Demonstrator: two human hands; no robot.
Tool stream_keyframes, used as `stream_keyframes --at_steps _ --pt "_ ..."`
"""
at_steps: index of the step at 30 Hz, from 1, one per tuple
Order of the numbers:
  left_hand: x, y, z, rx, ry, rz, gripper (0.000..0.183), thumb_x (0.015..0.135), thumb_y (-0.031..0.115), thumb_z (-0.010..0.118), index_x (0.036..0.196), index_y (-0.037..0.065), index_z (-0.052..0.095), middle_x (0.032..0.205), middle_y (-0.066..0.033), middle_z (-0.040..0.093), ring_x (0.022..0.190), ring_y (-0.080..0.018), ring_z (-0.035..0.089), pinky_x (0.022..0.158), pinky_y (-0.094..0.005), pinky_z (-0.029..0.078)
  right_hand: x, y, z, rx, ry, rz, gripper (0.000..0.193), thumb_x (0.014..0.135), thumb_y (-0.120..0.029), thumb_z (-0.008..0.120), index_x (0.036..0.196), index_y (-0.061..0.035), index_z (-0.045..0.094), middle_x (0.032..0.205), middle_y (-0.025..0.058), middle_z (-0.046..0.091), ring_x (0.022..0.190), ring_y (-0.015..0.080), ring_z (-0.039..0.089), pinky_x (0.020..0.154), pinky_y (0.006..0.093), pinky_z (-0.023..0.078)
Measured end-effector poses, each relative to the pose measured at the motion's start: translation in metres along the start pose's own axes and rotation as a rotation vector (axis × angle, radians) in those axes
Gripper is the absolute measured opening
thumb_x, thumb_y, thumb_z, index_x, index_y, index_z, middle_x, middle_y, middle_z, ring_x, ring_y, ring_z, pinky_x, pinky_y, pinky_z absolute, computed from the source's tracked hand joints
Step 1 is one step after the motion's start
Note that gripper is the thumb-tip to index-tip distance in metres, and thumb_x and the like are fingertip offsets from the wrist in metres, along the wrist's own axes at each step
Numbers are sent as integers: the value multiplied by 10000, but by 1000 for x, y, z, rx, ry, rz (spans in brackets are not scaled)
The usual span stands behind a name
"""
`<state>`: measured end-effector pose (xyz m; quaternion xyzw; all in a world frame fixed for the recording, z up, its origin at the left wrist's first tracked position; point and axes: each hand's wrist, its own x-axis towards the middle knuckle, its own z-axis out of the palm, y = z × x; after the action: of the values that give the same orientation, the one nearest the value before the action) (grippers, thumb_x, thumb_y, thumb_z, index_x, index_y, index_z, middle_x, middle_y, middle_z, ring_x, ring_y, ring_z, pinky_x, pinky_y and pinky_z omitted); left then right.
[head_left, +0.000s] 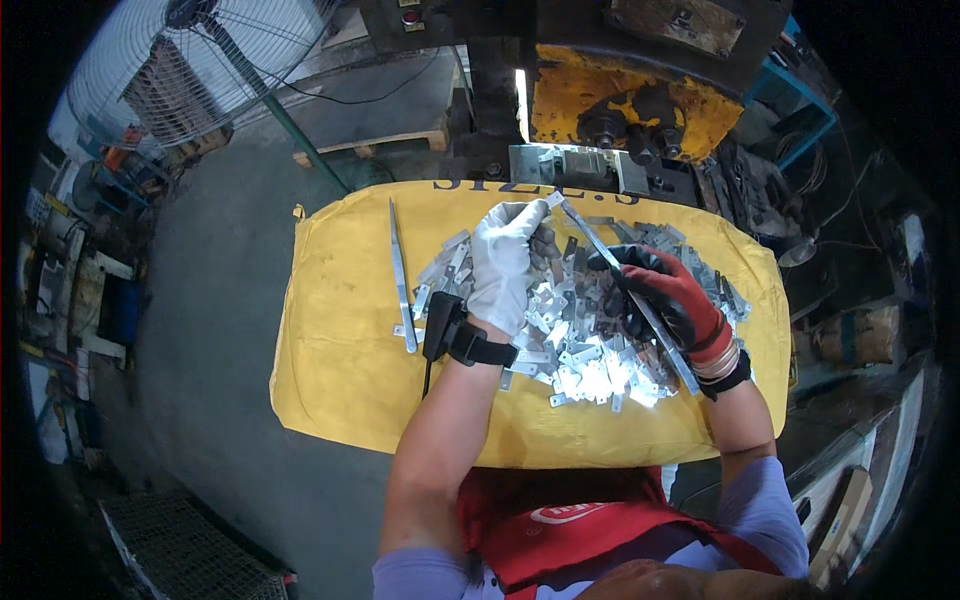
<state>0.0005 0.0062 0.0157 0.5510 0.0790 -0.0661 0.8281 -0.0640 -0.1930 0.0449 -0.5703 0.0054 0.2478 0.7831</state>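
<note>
My left hand [503,255], in a white glove, is closed with thumb and forefinger at a small metal plate [555,199]. My right hand [660,297], in a red and black glove, is closed around long metal tweezers [655,322]. Their tip meets the plate beside my left fingertips; whether they grip it I cannot tell. Beneath both hands spreads a heap of small flat metal plates [565,355], some with holes. A second pair of tweezers [400,280] lies left of the heap.
The heap lies on a yellow sack-like cover [340,330]. Beyond its far edge stands a machine with a metal block [580,168] and a worn yellow plate [640,100]. A large fan [200,70] and a wooden pallet [375,105] are at the far left. A wire crate [190,550] sits at lower left.
</note>
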Motion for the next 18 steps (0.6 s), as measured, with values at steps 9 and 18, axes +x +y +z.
stream_keyframes --at_steps 9,18 --pt "2 -5 0 -33 -51 19 194 859 215 597 851 22 586 638 -38 587 472 -83 532 407 -201 401 11 8 -10 -54 79 -87 266 870 -119 541 1095 23 553 929 99 626 831 144 619 723 275 512" --pt "1 -5 -1 -62 -61 -14 213 885 219 564 893 8 586 657 -51 587 467 -87 524 408 -208 395 46 6 -36 -170 70 -206 348 912 -273 494 1125 -4 552 823 60 624 634 70 595 557 191 487"
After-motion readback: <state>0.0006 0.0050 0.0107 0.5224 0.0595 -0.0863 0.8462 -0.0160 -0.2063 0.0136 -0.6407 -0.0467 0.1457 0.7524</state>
